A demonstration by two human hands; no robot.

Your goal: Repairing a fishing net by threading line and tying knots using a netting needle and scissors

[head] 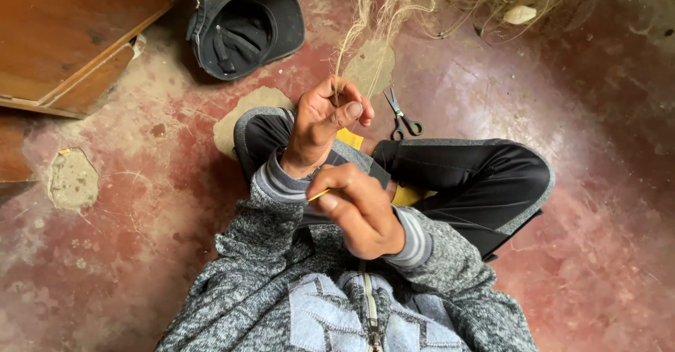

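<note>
Pale, thin netting strands (365,35) pinched in the left hand (320,130).
Right hand (358,208) fingers closed on a slim yellow needle (318,196); small black scissors (401,116) lie nearby.

We see a rough, worn red floor (598,113) with bare patches, matt fine pale net fibres (394,7), small metal scissors (401,116) with dark plastic handles, a matt black cloth cap (242,32), smooth brown wood furniture (63,28), and a knitted grey sweater (267,282).
</note>
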